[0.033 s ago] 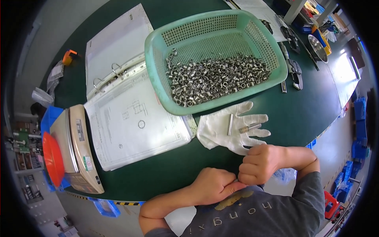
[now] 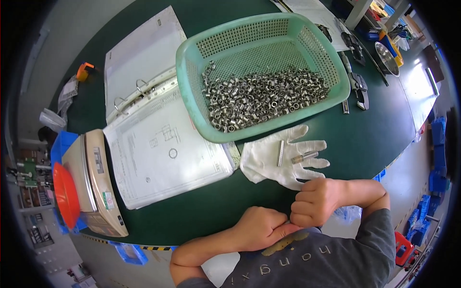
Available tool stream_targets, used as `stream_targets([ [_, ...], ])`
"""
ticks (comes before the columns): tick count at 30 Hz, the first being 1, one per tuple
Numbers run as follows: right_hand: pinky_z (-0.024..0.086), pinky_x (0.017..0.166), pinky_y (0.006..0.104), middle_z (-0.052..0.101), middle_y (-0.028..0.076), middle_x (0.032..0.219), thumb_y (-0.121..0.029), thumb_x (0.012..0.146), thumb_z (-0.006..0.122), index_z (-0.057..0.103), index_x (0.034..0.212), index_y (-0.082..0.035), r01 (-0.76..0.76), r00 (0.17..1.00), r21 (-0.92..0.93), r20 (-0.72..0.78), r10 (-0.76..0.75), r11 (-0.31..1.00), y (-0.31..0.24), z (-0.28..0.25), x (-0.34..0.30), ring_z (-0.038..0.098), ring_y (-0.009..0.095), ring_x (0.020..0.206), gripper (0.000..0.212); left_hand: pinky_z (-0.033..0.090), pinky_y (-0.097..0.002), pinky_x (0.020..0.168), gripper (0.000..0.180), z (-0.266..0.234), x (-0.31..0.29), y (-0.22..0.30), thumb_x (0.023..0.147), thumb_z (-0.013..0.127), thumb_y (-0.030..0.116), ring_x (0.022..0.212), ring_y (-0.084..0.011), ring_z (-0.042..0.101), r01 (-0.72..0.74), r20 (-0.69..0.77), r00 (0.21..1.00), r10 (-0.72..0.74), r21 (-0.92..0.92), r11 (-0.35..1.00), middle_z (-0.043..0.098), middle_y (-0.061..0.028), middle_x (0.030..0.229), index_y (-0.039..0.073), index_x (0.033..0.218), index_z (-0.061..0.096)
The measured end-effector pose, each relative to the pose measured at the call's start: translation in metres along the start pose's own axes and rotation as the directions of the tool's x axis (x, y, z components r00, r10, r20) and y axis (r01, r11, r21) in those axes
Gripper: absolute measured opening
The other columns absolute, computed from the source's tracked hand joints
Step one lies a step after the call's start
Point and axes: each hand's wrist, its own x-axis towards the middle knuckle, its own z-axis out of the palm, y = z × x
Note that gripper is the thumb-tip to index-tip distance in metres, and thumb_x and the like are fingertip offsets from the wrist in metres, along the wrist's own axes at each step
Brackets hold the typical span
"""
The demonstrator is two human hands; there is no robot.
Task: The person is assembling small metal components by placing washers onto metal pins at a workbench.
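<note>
My left hand [image 2: 259,228] and my right hand [image 2: 314,201] meet close to my chest, at the table's near edge. Both are closed, fingers curled in and knuckles up; whatever they may hold is hidden. Just beyond the right hand, a white glove [image 2: 259,161] lies flat with its fingers pointing right. On the glove are a thin metal pin [image 2: 280,153] and a thicker cylindrical metal piece [image 2: 304,157] with a brownish end. Behind it stands a green plastic basket [image 2: 269,130] holding a heap of small shiny metal rings [image 2: 269,93].
Left of the basket lies an open ring binder [image 2: 158,168] with technical drawings. A weighing scale [image 2: 102,182] with a red pan [image 2: 66,194] beside it stands at the left edge. Measuring tools [image 2: 357,84] and a steel bowl [image 2: 385,58] lie at the right.
</note>
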Motion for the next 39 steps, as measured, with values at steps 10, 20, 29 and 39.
stream_targets([
  [10,0.030,0.040,0.0257,0.034,-0.002,0.056,-0.022,0.068,0.059,0.039,0.058,-0.013,-0.065,0.996,0.109,-0.046,0.070,0.992,-0.005,0.010,-0.007,0.041,0.011,0.045,0.025,0.040,-0.0365,0.048,0.037,0.003,-0.005,-0.004,0.086,0.058,0.031,0.050,-0.0312,0.050,0.114,0.088,0.991,-0.099,-0.189,0.975,0.054,-0.0143,0.058,0.002,0.064,0.056],
  [20,0.040,0.045,0.0360,0.052,0.006,0.060,-0.056,0.066,0.067,0.054,0.073,-0.010,-0.466,0.856,0.310,-0.079,0.511,0.829,0.021,0.008,-0.005,0.054,0.028,0.052,0.048,0.033,-0.0205,0.053,0.039,-0.009,0.006,-0.008,0.095,0.039,0.038,0.058,-0.0061,0.039,0.147,-0.008,0.981,-0.192,-0.609,0.779,0.045,0.0011,0.067,0.004,0.078,0.050],
  [29,0.044,0.056,0.0350,0.054,0.009,0.073,-0.010,0.077,0.054,0.052,0.095,-0.004,-0.676,0.611,0.367,-0.206,0.765,0.639,0.034,-0.012,-0.022,0.055,0.024,0.063,0.019,0.042,-0.0255,0.056,0.030,-0.017,0.005,-0.018,0.092,0.036,0.032,0.064,-0.0130,0.047,-0.189,-0.449,0.889,-0.088,-0.535,0.824,0.047,-0.0071,0.079,0.004,0.089,0.046],
  [39,0.046,0.056,0.0270,0.056,0.006,0.080,-0.003,0.073,0.068,0.061,0.093,-0.004,-0.359,0.805,0.548,-0.229,0.548,0.756,0.020,0.017,0.003,0.054,0.016,0.063,0.021,0.021,-0.0169,0.040,0.039,-0.012,0.017,-0.013,0.096,0.027,0.038,0.043,-0.0030,0.027,-0.269,-0.602,0.795,-0.071,-0.455,0.849,0.057,-0.0102,0.064,0.003,0.102,0.042],
])
